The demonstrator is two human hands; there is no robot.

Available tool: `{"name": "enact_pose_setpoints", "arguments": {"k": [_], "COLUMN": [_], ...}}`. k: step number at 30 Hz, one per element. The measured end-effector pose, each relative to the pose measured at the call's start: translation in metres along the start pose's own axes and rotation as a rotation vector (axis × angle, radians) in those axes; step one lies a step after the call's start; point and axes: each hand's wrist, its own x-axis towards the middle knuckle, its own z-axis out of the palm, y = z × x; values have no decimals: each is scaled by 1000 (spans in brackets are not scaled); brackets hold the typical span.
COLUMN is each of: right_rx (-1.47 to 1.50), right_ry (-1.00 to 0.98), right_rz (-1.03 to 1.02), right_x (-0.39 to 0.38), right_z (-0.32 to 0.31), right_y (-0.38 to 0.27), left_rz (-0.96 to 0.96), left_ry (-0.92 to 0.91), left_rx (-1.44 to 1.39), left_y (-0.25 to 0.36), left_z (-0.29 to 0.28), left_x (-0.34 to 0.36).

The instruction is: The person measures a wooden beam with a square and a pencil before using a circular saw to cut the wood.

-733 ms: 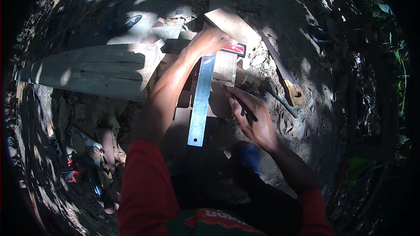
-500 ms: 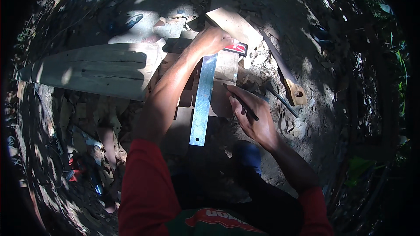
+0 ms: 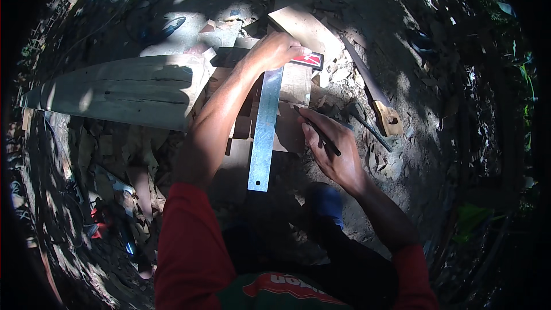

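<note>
My left hand is closed around the red and black stock of a try square. The square's metal blade lies across a flat wooden board and reaches toward me past its near edge. Between the fingers of my right hand is a slim dark pencil. Its tip is over the board, a short way right of the blade; I cannot tell whether it touches the wood.
A long tapered plank lies at the left. Beyond the hands rests a pale board. To the right are a handsaw and a dark rod, which may be a tool handle. Wood scraps and leaves litter the ground.
Both hands keep their holds. The right hand and pencil have shifted very slightly; the square stays nearly where it was on the board.
</note>
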Motion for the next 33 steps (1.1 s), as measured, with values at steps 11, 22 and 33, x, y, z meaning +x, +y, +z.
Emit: {"name": "enact_pose_setpoints", "arguments": {"k": [11,22,33], "right_rx": [-51,-140,-170], "right_ry": [55,47,36], "right_rz": [-69,-132,-122], "right_x": [21,21,22], "right_z": [16,20,21], "right_y": [5,8,-7], "left_rz": [49,55,71], "left_ry": [75,75,108], "left_rx": [-18,-16,21], "left_y": [-5,-2,5], "left_z": [7,8,7], "left_x": [-1,-2,-6]}}
